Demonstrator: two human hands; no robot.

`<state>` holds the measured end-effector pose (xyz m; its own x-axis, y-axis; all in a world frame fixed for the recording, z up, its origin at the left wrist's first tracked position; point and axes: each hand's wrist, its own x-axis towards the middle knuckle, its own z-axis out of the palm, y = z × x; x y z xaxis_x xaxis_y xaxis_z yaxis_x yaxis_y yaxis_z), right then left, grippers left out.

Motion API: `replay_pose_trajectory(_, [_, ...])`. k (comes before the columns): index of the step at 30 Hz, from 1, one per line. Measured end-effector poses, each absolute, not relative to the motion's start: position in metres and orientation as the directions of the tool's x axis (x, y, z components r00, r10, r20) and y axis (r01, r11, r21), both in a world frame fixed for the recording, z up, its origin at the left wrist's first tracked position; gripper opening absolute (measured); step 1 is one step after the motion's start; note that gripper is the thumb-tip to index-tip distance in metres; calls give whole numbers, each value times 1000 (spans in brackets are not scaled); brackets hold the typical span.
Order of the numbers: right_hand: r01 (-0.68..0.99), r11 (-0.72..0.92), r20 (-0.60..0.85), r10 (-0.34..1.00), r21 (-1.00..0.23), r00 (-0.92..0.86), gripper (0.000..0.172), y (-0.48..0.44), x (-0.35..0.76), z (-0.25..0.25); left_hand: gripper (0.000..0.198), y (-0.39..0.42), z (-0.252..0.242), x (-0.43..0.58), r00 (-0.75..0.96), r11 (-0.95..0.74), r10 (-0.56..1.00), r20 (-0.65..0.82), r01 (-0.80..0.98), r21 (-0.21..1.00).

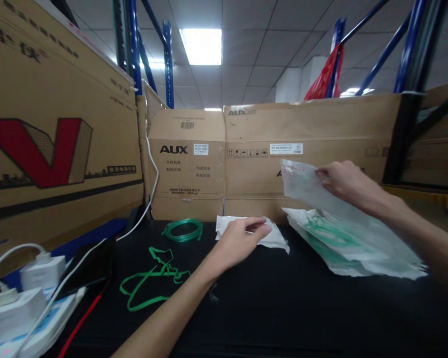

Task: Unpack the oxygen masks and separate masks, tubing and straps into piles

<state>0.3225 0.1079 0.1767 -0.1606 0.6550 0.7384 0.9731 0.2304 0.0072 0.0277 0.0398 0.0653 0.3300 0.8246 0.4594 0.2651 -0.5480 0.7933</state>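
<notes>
My right hand [347, 180] pinches the upper edge of a translucent plastic bag [298, 181], raised at the right. Under it lies a stack of clear packets [339, 243] with green coiled tubing or cord showing inside. My left hand [241, 241] hovers over or rests on a white packet [278, 239]; contact is unclear. Its fingers are loosely curled, with a gap to the thumb and nothing visible between them. To its left, a coil of green tubing [182, 230] and a tangled green strap [149, 274] lie on the black table [283, 313].
Cardboard panels [186, 174] close off the back, and a large carton [59, 109] stands at the left. White chargers on a power strip [33, 318], a white cable [155, 169] and a dark flat device [89, 268] occupy the left side. Blue rack posts [168, 64] rise behind.
</notes>
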Motion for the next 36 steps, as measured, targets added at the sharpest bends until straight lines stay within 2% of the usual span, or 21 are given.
replay_pose_trajectory(1, [965,260,739,644,32,-198,42,98,312,178,58,42,68,37,338,-484,847,411,167,859])
replay_pose_trajectory(2, [956,288,747,624,52,-229,45,89,298,175,69,43,71,45,345,-411,863,369,55,910])
replay_pose_trajectory(4, [925,370,763,572,85,-300,36,73,266,158,82,47,77,56,362,-269,876,319,-184,946])
replay_pose_trajectory(7, [817,559,735,492,144,-466,47,57,216,118,73,56,83,62,301,-184,889,344,-453,872])
replay_pose_trajectory(9, [738,655,714,437,164,-547,45,53,193,94,62,63,82,57,202,-198,919,339,-509,838])
replay_pose_trajectory(11, [673,725,730,380,147,-569,40,50,186,77,53,70,78,46,111,-223,942,316,-495,840])
replay_pose_trajectory(12, [640,763,767,354,94,-535,38,49,189,73,50,73,77,39,77,-234,949,306,-481,845])
replay_pose_trajectory(14, [578,809,859,369,-110,-354,33,46,205,69,45,76,75,25,25,-250,956,294,-460,852])
replay_pose_trajectory(15, [542,802,877,426,-252,-222,32,45,216,70,43,78,76,19,3,-254,958,286,-453,855])
replay_pose_trajectory(17, [447,715,794,608,-537,-20,35,44,237,72,39,79,79,8,-27,-258,961,274,-440,860])
replay_pose_trajectory(18, [387,662,721,692,-642,13,37,44,245,74,38,80,82,5,-34,-261,961,274,-435,862])
replay_pose_trajectory(20, [291,572,595,804,-767,-15,41,46,252,73,38,81,85,2,-39,-267,960,278,-428,863])
replay_pose_trajectory(23, [229,507,508,859,-831,-59,45,52,247,66,39,79,87,3,-20,-265,959,282,-410,873])
replay_pose_trajectory(27, [146,463,471,881,-874,32,50,62,236,54,46,73,84,8,38,-232,964,263,-359,904])
replay_pose_trajectory(36, [43,452,453,880,-891,143,44,63,239,47,56,78,79,5,87,-274,949,304,-257,927])
